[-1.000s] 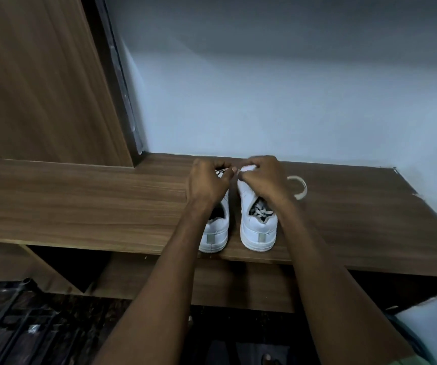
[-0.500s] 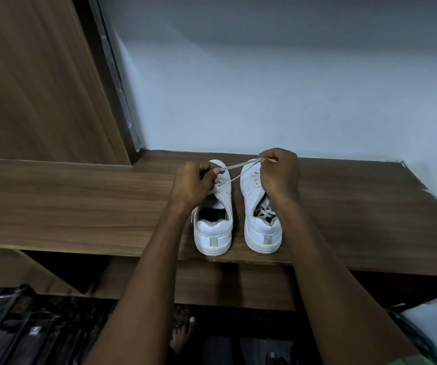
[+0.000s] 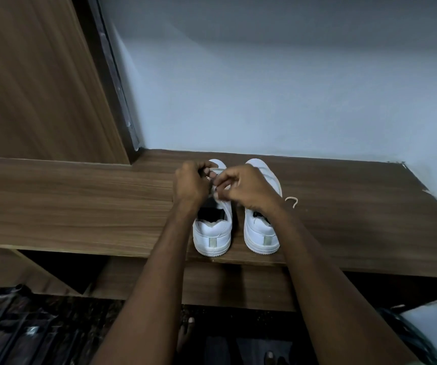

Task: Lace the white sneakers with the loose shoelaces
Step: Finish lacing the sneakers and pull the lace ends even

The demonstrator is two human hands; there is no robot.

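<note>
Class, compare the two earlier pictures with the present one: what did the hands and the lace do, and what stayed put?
Half a second ago the hands were apart with the lace stretched between them. Now the left hand and right hand have come together over the left sneaker, both still pinching the shoelace. The sneakers, right one included, stay side by side on the wooden shelf.

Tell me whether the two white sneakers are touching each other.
Apart. The head view shows a strip of wooden shelf between the left sneaker and right sneaker, heel to toe.
</note>
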